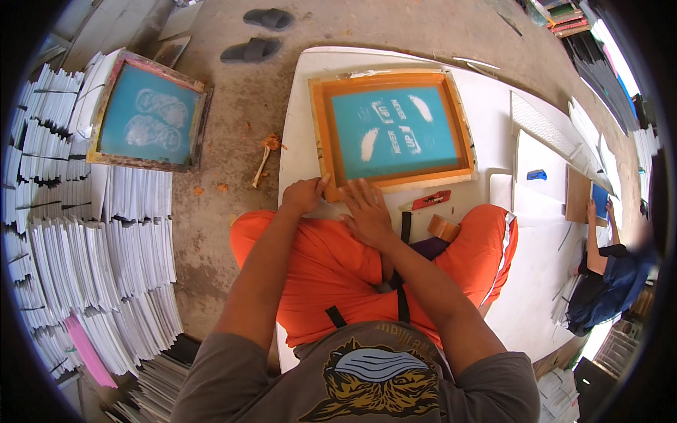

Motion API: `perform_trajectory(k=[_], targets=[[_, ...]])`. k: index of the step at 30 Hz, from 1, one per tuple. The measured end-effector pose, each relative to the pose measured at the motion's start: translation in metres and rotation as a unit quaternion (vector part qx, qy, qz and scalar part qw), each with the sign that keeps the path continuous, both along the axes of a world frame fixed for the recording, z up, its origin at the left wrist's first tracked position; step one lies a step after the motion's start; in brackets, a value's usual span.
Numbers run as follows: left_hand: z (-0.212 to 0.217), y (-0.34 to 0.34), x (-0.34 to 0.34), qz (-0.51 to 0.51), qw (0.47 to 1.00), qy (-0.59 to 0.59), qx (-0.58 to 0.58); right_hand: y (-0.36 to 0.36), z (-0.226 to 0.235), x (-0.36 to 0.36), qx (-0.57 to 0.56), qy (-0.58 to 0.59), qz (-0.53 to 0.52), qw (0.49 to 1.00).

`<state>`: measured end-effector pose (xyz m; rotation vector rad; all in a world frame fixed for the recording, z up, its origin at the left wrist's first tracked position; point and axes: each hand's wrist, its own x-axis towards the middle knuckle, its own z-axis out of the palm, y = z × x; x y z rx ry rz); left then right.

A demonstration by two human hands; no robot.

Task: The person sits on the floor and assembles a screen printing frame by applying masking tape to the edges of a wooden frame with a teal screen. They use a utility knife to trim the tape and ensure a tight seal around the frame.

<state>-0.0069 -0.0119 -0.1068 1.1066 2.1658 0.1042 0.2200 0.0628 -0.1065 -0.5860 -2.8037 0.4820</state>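
A wooden screen printing frame (463,130) with turquoise mesh (437,144) lies on a white board in front of me. Pale lettering and elongated shapes show on its mesh, and brown tape lines its inner edges. At the near left corner, my left hand (303,196) is curled closed with its thumb against the frame; its other fingertips are hidden. My right hand (368,213) lies flat with fingers spread, fingertips on the frame's near edge. Just right of it are a red cutter knife (431,200) and a roll of brown tape (443,228) beside my knee.
Stacks of white sheets (106,254) fill the left side, with another turquoise screen (144,116) resting on them. Dark slippers (252,50) lie on the floor beyond. A blue object (537,175) sits on the white board (543,268). At far right, another person (610,282) handles a blue panel.
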Motion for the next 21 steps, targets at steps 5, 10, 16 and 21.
perform_trajectory(k=[5, 10, 16, 21], targets=[[-0.007, -0.001, -0.004, 0.021, 1.000, -0.009, 0.002, -0.003, -0.005, -0.012, -0.021, 0.008, 0.015, 1.000], [0.005, 0.010, -0.009, 0.076, 0.992, -0.098, -0.029, 0.020, 0.006, -0.012, -0.093, 0.042, -0.003, 0.995], [0.022, 0.013, -0.015, 0.117, 0.979, -0.157, -0.057, 0.035, 0.006, -0.034, -0.139, 0.015, -0.044, 0.989], [0.015, 0.022, -0.018, 0.111, 0.974, -0.183, -0.068, 0.032, 0.001, -0.045, -0.180, -0.024, -0.034, 0.983]])
